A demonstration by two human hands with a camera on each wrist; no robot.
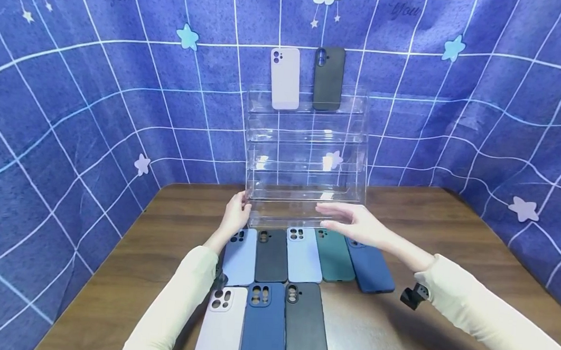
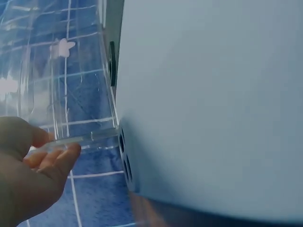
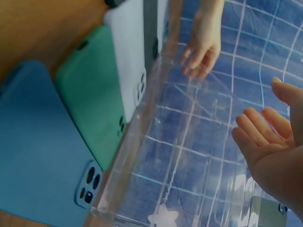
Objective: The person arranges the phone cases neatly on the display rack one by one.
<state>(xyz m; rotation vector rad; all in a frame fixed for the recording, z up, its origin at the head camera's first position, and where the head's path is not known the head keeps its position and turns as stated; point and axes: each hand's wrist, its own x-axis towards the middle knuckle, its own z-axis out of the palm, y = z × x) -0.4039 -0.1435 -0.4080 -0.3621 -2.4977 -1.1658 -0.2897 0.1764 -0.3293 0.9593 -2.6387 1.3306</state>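
A clear acrylic tiered display stand (image 1: 304, 168) stands at the back of the table. My left hand (image 1: 235, 215) pinches its lower left side edge; in the left wrist view, the thumb and fingers (image 2: 66, 158) lie on either side of the clear edge. Over the lower right front of the stand hovers my right hand (image 1: 354, 224), fingers extended, with nothing in it. On the top tier lean a pale lilac phone case (image 1: 285, 80) and a black phone case (image 1: 329, 80). Right below the right hand lie a green phone case (image 1: 337, 260) and a dark blue phone case (image 1: 374, 270).
Beside these lie a light blue case (image 1: 304, 258), a black case (image 1: 271, 256) and another blue case (image 1: 240, 260). Nearer me are a whitish case (image 1: 222, 325), a navy case (image 1: 264, 327) and a black case (image 1: 307, 324). A blue patterned cloth (image 1: 114, 81) hangs behind the wooden table (image 1: 439, 231).
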